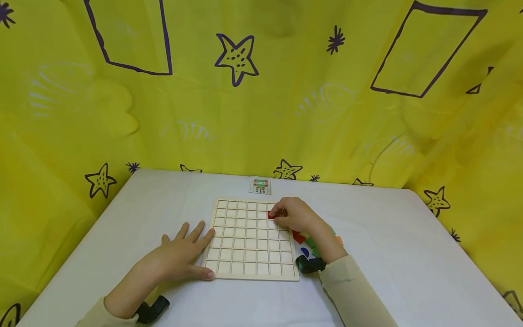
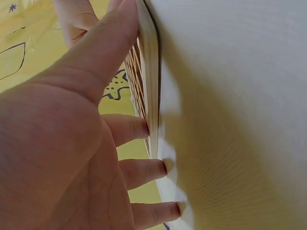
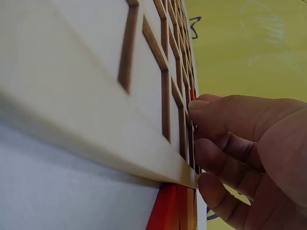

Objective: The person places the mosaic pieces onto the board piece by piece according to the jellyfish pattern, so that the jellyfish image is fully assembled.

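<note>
A wooden grid board [image 1: 250, 276] with square cells lies in front of me. My right hand [image 1: 297, 215] pinches a small red tile [image 1: 270, 215] at a cell near the board's far right corner. In the right wrist view, only a sliver of that tile [image 3: 193, 94] shows past the thumb. My left hand [image 1: 180, 257] lies with fingers spread along the board's left side. Its thumb [image 2: 112, 40] touches the board's edge, and one fingertip rests against the side while the other fingers reach onto the tablecloth.
Loose coloured pieces, among them a green piece [image 1: 310, 242] and a blue piece [image 1: 304, 251], lie right of the board, partly under my right forearm. A small picture card [image 1: 260, 185] lies beyond the board. A yellow patterned curtain [image 1: 261, 113] hangs behind the white table [image 1: 171, 200].
</note>
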Demonstrator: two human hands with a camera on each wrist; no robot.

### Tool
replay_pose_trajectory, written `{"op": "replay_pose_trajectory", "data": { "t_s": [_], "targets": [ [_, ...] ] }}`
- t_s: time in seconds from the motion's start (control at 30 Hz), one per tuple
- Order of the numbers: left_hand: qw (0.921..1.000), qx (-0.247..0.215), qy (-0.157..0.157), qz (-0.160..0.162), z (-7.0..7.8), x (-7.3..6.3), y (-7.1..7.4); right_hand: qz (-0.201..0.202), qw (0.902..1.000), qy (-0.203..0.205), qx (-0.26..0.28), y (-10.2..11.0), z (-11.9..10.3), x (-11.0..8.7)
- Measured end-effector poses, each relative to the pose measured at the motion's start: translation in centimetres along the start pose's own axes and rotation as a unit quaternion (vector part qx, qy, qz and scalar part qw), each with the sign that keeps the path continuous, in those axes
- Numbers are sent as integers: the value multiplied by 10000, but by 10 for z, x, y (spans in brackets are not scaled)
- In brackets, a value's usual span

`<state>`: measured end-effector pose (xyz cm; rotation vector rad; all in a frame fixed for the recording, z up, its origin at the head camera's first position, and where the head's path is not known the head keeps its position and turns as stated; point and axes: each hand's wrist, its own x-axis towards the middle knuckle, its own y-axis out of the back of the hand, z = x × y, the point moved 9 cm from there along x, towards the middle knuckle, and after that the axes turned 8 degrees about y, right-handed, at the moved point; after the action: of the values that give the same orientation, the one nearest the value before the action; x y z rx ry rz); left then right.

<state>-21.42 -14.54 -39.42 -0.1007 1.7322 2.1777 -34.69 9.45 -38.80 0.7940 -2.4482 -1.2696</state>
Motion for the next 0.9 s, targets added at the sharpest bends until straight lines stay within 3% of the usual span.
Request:
{"op": "replay_pose_trajectory", "data": {
  "t_s": [0.47, 0.6, 0.9],
  "targets": [
    [10000, -35, 20, 0, 1, -1, 2, -155, 9979, 454, 434, 4, -6, -1],
    [10000, -49, 35, -11, 3, -3, 4, 58, 9978, 527, 389, 15, -4, -4],
    [10000, -45, 43, -63, 5, -2, 4, 453, 9982, 209, 342, 46, 16, -16]
  ]
}}
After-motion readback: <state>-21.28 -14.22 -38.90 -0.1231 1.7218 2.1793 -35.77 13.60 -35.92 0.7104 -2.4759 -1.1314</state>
